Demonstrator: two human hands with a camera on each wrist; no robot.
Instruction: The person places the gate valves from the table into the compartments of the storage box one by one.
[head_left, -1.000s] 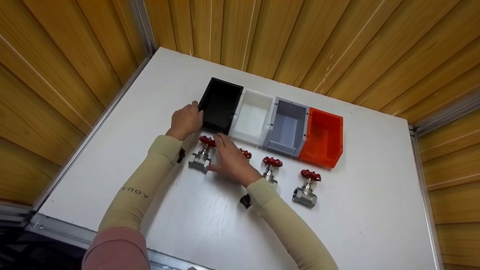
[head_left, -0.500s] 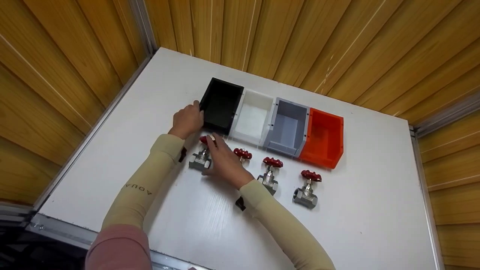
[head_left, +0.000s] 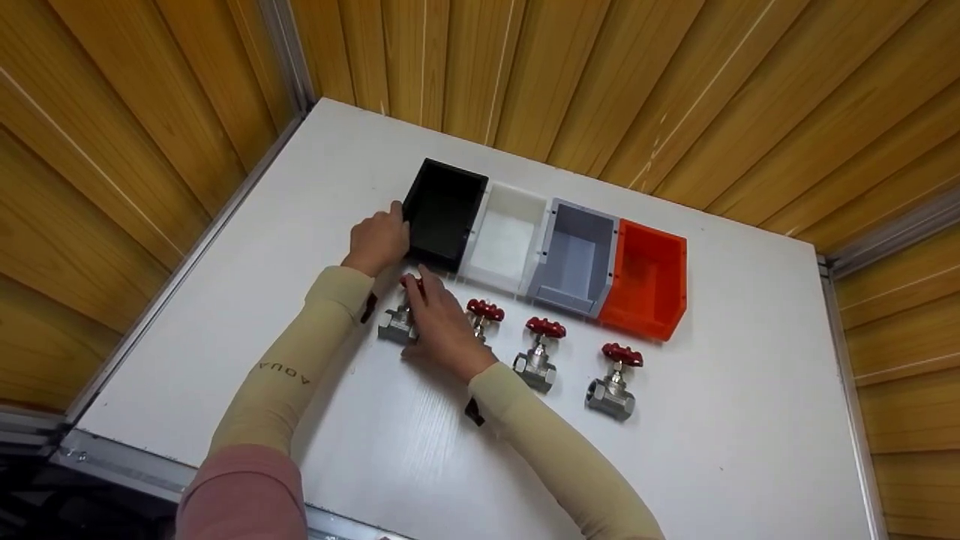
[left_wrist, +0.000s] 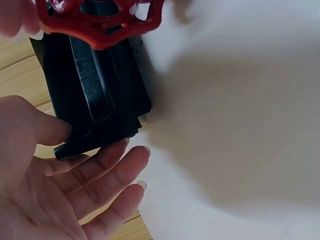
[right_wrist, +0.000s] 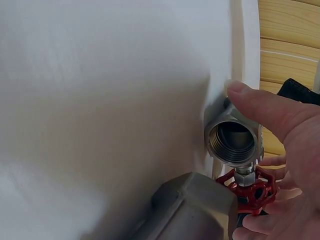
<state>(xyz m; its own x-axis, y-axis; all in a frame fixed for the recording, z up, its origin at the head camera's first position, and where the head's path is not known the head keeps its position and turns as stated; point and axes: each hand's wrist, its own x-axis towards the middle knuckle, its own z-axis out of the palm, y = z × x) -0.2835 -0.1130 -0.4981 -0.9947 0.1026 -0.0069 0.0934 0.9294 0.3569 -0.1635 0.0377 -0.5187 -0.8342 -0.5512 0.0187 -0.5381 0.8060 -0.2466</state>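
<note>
The leftmost gate valve (head_left: pixel 395 328) is set on the white surface (head_left: pixel 735 450), near the black bin (head_left: pixel 444 214) on the side toward the person, and it is straddled by the right hand (head_left: pixel 446 326), the better placed of the two for it. The thumb is extended along the valve's body and the fingers are spread beyond the red handwheel (left_wrist: pixel 100 40), so the right grip is parted around the valve (whether firm contact is made cannot be told). In the head view the stem, taken as the long axis, is directed from the body toward the bin; on that line, it may be judged, any closing of the grip depends. By the left hand (head_left: pixel 377 238), the bin's edge is held between thumb and fingers. Part of the valve's body is hidden by the right hand in the head view, as is much of the second gate valve (head_left: pixel 486 309). The handwheel is cut off at the top of the left wrist view, and whether the stem is fully upright is hard to judge.
</note>
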